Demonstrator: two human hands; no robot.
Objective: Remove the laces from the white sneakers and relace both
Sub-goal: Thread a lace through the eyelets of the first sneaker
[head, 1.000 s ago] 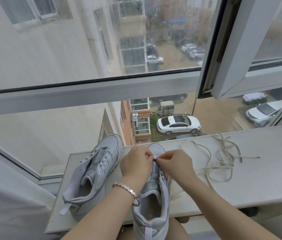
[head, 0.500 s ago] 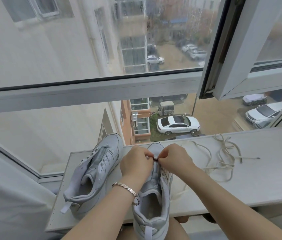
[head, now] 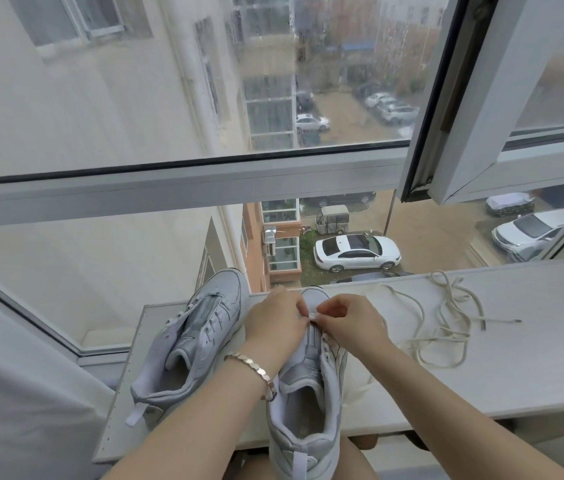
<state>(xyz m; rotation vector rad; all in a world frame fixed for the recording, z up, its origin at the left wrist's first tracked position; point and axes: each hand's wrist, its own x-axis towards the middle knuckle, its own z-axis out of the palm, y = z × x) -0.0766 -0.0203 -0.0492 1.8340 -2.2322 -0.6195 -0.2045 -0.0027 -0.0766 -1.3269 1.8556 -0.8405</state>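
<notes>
The left hand (head: 275, 327) and right hand (head: 353, 327) pinch the limp, light lace (head: 452, 332) with curled fingers at the toe eyelets of the near sneaker (head: 308, 393) on the surface (head: 516, 375), where its stiff tip probably gives the best hold.

The sneakers (head: 201, 341) are smooth white leather-like stuff with a soft sheen, lined in cloth. The lace (head: 453, 336) is matt cream woven cord. The desk (head: 516, 368) is matt pale board, faintly grained. The bracelet (head: 249, 365) is glossy metal. The glass (head: 169, 81) is rain-streaked.
</notes>
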